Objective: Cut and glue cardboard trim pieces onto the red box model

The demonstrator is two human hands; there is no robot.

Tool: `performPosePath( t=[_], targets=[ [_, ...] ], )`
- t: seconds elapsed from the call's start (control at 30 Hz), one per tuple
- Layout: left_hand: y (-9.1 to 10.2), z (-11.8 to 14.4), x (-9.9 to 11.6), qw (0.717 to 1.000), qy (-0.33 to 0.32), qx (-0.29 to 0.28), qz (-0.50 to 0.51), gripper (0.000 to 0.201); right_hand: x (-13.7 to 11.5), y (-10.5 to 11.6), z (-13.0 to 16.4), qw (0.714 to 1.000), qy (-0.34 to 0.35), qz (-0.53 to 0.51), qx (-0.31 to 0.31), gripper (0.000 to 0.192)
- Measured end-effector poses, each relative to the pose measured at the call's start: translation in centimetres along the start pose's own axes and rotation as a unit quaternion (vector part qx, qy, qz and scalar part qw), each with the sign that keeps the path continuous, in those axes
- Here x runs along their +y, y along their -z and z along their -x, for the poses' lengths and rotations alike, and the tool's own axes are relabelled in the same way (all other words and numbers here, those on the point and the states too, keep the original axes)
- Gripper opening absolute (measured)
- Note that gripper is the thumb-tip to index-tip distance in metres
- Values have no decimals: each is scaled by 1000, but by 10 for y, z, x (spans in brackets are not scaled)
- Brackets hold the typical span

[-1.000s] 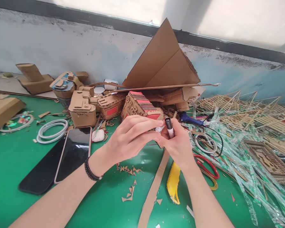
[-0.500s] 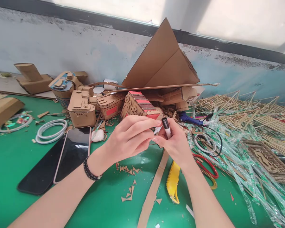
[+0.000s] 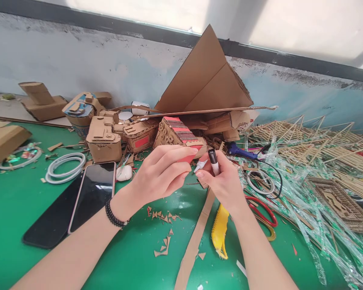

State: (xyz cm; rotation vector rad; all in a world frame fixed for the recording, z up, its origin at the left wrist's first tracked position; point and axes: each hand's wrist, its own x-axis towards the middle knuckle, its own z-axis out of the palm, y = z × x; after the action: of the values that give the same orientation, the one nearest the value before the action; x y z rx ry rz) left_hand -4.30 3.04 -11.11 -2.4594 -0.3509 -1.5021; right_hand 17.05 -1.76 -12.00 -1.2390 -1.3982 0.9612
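My right hand [image 3: 225, 181] is wrapped round a marker [image 3: 213, 161] with a black top end and a white barrel, held upright. A small crumpled white piece [image 3: 200, 164] shows beside its fingertips; whether the hand holds it I cannot tell. My left hand [image 3: 163, 173] hovers to the left, fingers stretched and slightly curved, apart from the marker. I see nothing held in it. Behind its fingertips is a cardboard model [image 3: 178, 131] with red and brown stripes. Below the hands lie a long cardboard strip [image 3: 196, 237] and a yellow serrated tool [image 3: 220, 231].
Two phones [image 3: 93, 193] and coiled white rings [image 3: 65, 167] lie left. Cardboard models [image 3: 104, 139] line the back beneath a large cardboard sheet [image 3: 208, 76]. Red-handled scissors [image 3: 264, 211], a blue glue gun [image 3: 240, 150], plastic strips [image 3: 302, 209] and wooden sticks [image 3: 329, 145] crowd the right.
My left hand has drawn back a little to the left, so its fingertips are farther from the marker. The right hand still grips the marker in nearly the same place.
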Motion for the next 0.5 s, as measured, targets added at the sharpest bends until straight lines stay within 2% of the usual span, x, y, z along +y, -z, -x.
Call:
performPosePath(
  t=[0.2,0.5],
  targets=[
    [2,-2,1,1000,-13,-23,-4,22,4,4,-2,998,16,53,-7,50],
    [6,-4,-2,998,-51,-29,-22,11,6,6,-4,996,25,83,-10,49]
  ],
)
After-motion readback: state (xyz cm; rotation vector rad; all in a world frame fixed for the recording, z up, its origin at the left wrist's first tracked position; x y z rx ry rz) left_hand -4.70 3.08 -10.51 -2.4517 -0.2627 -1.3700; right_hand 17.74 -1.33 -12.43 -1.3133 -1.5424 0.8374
